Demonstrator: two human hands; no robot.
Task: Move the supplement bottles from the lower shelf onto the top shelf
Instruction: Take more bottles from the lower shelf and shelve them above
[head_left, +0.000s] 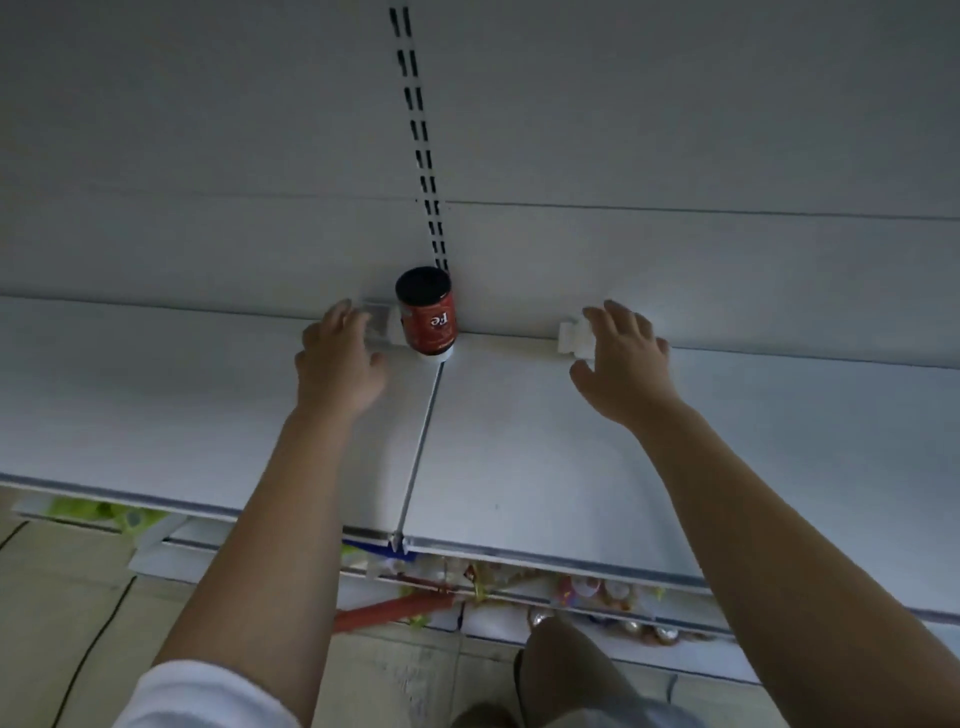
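Presently, the white top shelf (623, 493) spans the view. The left hand (337, 364) and right hand (623, 364) reach over it, fingers spread wide, gripping nothing. The red supplement bottle (427, 312), black-capped, stands upright at the shelf's back edge on the centre seam, just beside the left hand.

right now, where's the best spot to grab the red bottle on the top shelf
Take the bottle round its red middle, coming from the front: it stands on end close to the back wall, so the rear is blocked while its round sides are free.
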